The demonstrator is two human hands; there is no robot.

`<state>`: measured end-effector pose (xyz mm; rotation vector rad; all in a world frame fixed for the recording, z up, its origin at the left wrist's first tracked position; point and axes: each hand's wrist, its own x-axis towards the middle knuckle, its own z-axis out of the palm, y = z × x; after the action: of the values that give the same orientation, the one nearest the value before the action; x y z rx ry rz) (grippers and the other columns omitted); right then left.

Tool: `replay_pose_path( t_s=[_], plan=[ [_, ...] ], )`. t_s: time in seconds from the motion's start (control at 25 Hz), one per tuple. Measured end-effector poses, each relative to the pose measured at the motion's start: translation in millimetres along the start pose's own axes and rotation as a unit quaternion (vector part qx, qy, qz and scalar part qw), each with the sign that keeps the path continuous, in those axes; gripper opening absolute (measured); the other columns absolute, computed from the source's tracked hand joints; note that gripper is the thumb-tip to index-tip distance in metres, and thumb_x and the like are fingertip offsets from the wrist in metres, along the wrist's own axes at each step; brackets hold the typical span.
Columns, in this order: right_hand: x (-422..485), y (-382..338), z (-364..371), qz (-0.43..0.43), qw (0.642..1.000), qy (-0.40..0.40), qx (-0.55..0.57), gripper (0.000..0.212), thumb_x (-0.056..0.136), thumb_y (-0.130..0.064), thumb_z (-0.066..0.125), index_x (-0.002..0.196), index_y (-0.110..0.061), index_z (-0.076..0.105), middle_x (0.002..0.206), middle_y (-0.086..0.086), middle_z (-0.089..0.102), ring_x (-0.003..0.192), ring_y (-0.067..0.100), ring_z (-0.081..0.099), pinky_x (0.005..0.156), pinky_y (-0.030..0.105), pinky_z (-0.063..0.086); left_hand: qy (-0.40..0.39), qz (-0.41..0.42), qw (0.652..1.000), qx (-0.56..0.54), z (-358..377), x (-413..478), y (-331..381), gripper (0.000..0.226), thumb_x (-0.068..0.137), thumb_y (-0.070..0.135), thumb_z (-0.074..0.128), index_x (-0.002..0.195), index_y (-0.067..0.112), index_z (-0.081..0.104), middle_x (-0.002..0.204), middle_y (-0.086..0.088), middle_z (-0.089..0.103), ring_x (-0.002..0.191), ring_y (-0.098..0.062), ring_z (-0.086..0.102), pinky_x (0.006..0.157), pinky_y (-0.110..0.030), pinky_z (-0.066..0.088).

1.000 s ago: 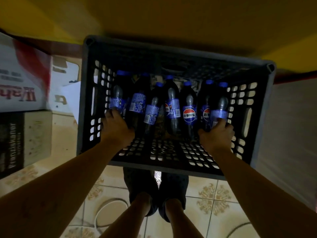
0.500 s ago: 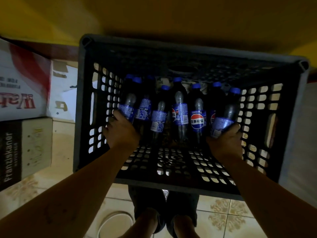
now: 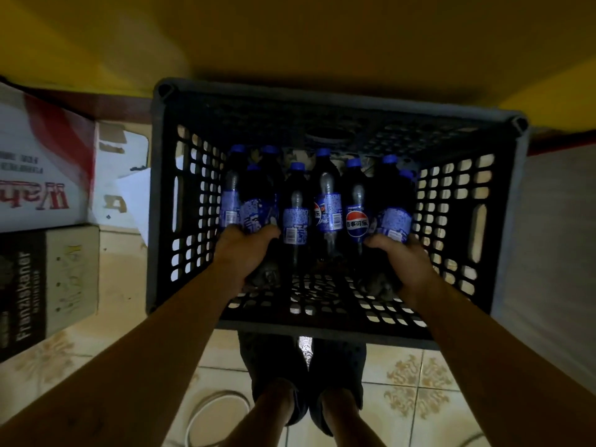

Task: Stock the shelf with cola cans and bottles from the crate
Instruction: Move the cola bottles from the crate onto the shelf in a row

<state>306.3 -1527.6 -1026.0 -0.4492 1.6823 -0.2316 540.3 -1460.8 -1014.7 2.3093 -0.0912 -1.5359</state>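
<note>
A dark plastic crate (image 3: 180, 104) stands on the floor below me, holding several cola bottles with blue caps and blue labels. My left hand (image 3: 245, 256) is closed around the lower part of a bottle on the left (image 3: 256, 201). On the right side, my right hand (image 3: 408, 262) grips another cola bottle (image 3: 392, 204), which is tilted. Between the two hands, three bottles (image 3: 329, 201) stand upright. No cans are visible. The shelf is not clearly in view.
Cardboard boxes (image 3: 38, 175) are stacked left of the crate. A yellow surface (image 3: 290, 37) runs along the top of the view. A white sheet-like surface (image 3: 561, 240) lies to the right. My feet (image 3: 303, 375) stand on patterned floor tiles, and a white cable (image 3: 206, 411) loops beside them.
Both hands have gone from touching the outer bottles to closing around them and lifting them a little. The view has moved closer to the crate.
</note>
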Motion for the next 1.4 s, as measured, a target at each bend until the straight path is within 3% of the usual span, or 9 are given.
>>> replay_pose_path(
  t_s=[0.16,0.36,0.56,0.68,0.76,0.88,1.0,1.2,1.4],
  plan=[
    [-69,-30,3,0.02,0.996,-0.08,0.044,0.042,0.079,-0.003,0.07,0.119,-0.008,0.062,0.097,0.017,0.071,0.083,0.033,0.069,0.067,0.038,0.058,-0.135,-0.032,0.984,-0.114,-6,-66,29,0.047,0.075,0.036,0.078,0.117,0.021,0.061,0.103,-0.012,0.073,0.089,-0.033,0.073,0.08,-0.052,0.059],
    [-183,-70,-4,-0.005,0.987,-0.136,0.085,0.04,0.082,-0.002,0.068,0.121,-0.01,0.061,0.101,0.016,0.074,0.088,0.031,0.073,0.069,0.037,0.059,-0.232,-0.022,0.952,-0.196,-34,-176,66,0.054,0.072,0.036,0.079,0.12,0.016,0.065,0.11,-0.016,0.072,0.101,-0.036,0.07,0.09,-0.056,0.054],
    [-310,-120,-33,-0.033,0.973,-0.156,0.167,0.052,0.076,-0.009,0.071,0.126,-0.011,0.056,0.116,0.021,0.067,0.099,0.037,0.068,0.075,0.043,0.058,-0.269,0.028,0.932,-0.243,-91,-296,112,0.042,0.074,0.025,0.072,0.112,0.008,0.071,0.108,-0.016,0.072,0.096,-0.029,0.07,0.089,-0.043,0.055],
    [-385,-148,-45,-0.057,0.951,-0.218,0.212,0.061,0.063,-0.009,0.07,0.122,-0.01,0.06,0.106,0.018,0.069,0.091,0.029,0.069,0.069,0.037,0.058,-0.278,0.073,0.932,-0.222,-127,-363,139,0.047,0.074,0.02,0.069,0.117,0.005,0.065,0.106,-0.018,0.071,0.091,-0.027,0.07,0.086,-0.041,0.055],
    [-434,-165,-47,-0.072,0.943,-0.239,0.219,0.073,0.052,-0.016,0.082,0.121,-0.011,0.061,0.102,0.015,0.071,0.088,0.026,0.071,0.067,0.036,0.058,-0.287,0.103,0.928,-0.213,-148,-410,155,0.049,0.075,0.019,0.071,0.121,0.005,0.062,0.108,-0.017,0.072,0.094,-0.028,0.07,0.084,-0.041,0.057],
    [-500,-182,-48,-0.088,0.941,-0.252,0.206,0.092,0.052,-0.032,0.094,0.132,-0.01,0.054,0.121,0.021,0.066,0.108,0.035,0.066,0.081,0.045,0.057,-0.301,0.133,0.922,-0.204,-174,-470,167,0.055,0.073,0.02,0.071,0.125,0.009,0.059,0.112,-0.015,0.072,0.099,-0.028,0.07,0.078,-0.039,0.059],
    [-560,-194,-51,-0.12,0.942,-0.241,0.199,0.087,0.055,-0.025,0.093,0.131,-0.011,0.055,0.119,0.021,0.067,0.107,0.035,0.067,0.08,0.044,0.058,-0.316,0.176,0.912,-0.195,-197,-521,176,0.062,0.07,0.013,0.077,0.129,0.011,0.056,0.112,-0.014,0.071,0.096,-0.027,0.071,0.072,-0.036,0.059],
    [-638,-211,-60,-0.219,0.931,-0.232,0.179,0.05,0.069,-0.01,0.072,0.118,-0.008,0.061,0.103,0.016,0.074,0.091,0.028,0.072,0.069,0.036,0.058,-0.352,0.222,0.879,-0.23,-218,-589,180,0.055,0.072,0.014,0.072,0.126,0.01,0.06,0.111,-0.017,0.071,0.095,-0.029,0.07,0.072,-0.036,0.057],
    [-684,-235,-66,-0.312,0.91,-0.239,0.13,0.051,0.069,-0.01,0.072,0.119,-0.009,0.06,0.106,0.019,0.072,0.09,0.029,0.071,0.07,0.037,0.058,-0.316,0.307,0.873,-0.211,-239,-632,194,0.062,0.063,0.015,0.083,0.12,0.001,0.062,0.111,-0.026,0.069,0.095,-0.037,0.069,0.079,-0.043,0.058]
  ],
)
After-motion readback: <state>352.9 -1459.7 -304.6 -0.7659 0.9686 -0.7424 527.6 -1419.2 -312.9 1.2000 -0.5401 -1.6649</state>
